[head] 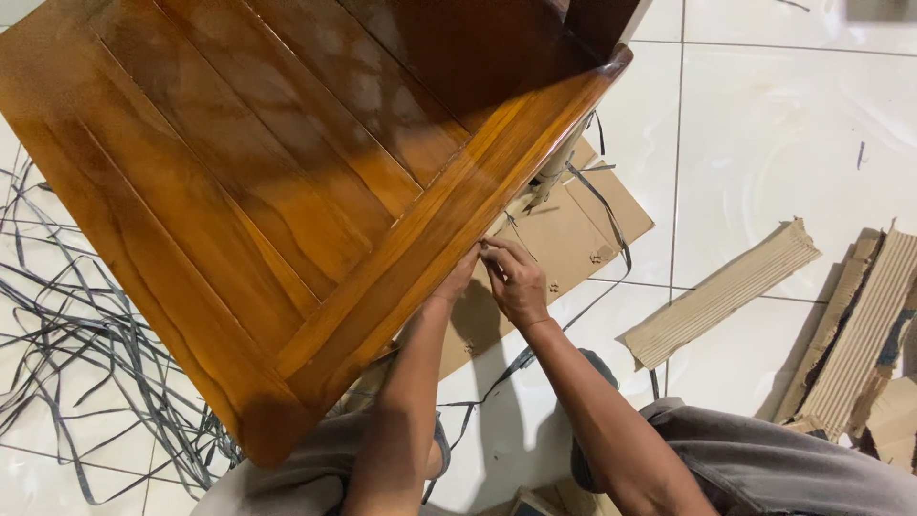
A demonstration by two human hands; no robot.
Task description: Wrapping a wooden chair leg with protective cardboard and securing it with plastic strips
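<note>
The varnished wooden tabletop (267,191) fills the upper left, its near edge running diagonally above the white tile floor (764,124), which lies open to the upper right. One flat cardboard sheet (564,239) lies under that edge, corrugated cardboard strips (716,296) sit well apart on the right, and many grey straps (76,325) tangle on the left. Both the left hand (458,277) and right hand (516,282) pinch at the tabletop's edge, fingertips together; whether they grip anything I cannot tell.

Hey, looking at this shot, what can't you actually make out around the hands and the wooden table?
Head view only:
- Left hand: fingertips tucked under the table edge, grip hidden.
- Right hand: whatever it pinches is too small to tell.
- Table leg: mostly hidden under the top.
- Cardboard sheet: partly covered by table and hands.
- Straps: cut off at the left edge.
</note>
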